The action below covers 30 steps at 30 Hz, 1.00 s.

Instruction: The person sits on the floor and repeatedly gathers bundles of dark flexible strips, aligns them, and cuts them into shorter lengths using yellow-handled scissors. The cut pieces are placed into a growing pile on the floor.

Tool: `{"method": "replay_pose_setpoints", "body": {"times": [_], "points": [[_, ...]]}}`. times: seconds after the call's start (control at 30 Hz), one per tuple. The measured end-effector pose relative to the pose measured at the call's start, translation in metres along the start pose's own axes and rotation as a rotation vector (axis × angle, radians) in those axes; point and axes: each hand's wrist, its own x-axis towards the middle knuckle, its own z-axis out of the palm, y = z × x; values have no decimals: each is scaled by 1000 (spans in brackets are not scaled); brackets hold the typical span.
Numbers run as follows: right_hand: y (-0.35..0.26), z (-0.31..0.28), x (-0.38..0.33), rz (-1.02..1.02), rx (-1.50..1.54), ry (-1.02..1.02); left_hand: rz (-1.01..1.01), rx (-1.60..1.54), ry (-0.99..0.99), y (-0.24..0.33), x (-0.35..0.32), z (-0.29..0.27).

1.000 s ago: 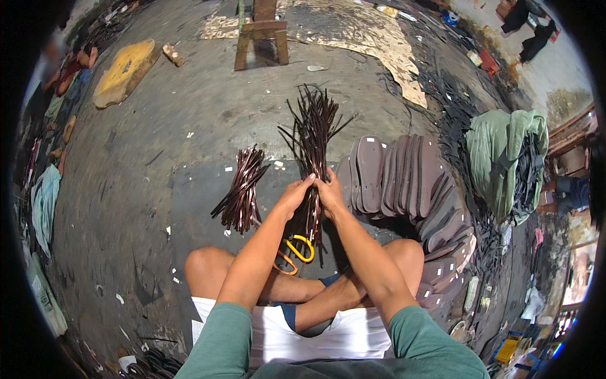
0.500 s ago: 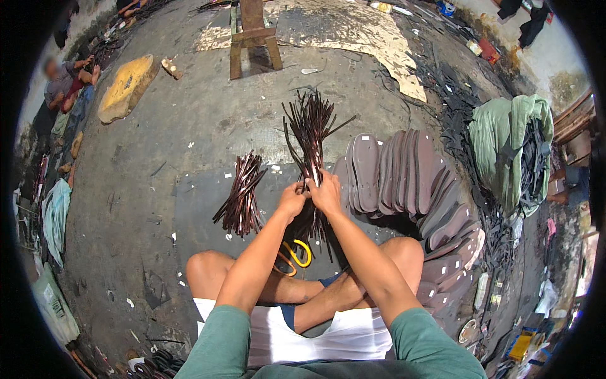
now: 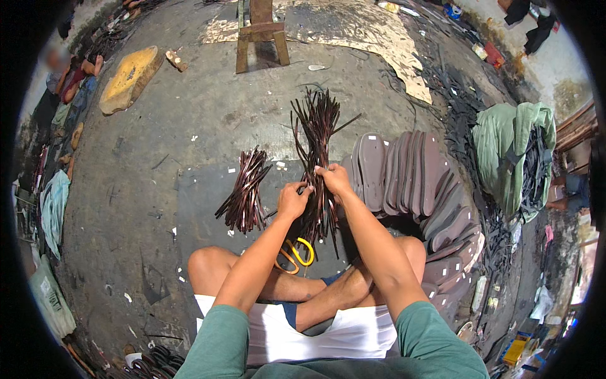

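A tall bundle of long, glossy dark brown strips point(image 3: 317, 129) lies in front of me, its ends fanned out at the far side. My left hand point(image 3: 293, 199) is at the left edge of its middle, thumb and fingers pinched together. Slightly farther off, my right hand point(image 3: 336, 181) pinches at the bundle's right side. Whatever is between the fingertips is too thin to make out. Left of it lies a second, shorter bundle of the same strips point(image 3: 245, 192). Yellow- and orange-handled scissors point(image 3: 304, 252) lie by my crossed legs, their blades hidden under the strips.
Brown shoe soles point(image 3: 369, 170) stand in a curved row at my right. Beyond them sits a green sack point(image 3: 505, 145) of dark scraps. A yellow-topped wooden block point(image 3: 129, 79) and a wooden stand point(image 3: 262, 35) are farther off. Another person point(image 3: 72, 76) sits at the far left.
My hands, close together on the bundle before, have drawn a little apart, the right one shifting up and right. The view has shifted slightly.
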Motion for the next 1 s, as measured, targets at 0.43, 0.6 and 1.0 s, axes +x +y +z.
{"method": "replay_pose_setpoints", "body": {"times": [0.43, 0.6, 1.0], "points": [[-13, -9, -2, -23, 62, -25, -371, -779, -333, 30, 3, -5], [-25, -12, -6, -31, 35, -56, -324, -699, -346, 32, 7, -10], [-36, -31, -10, 59, 250, -153, -380, -1014, -463, 51, 13, -7]]}}
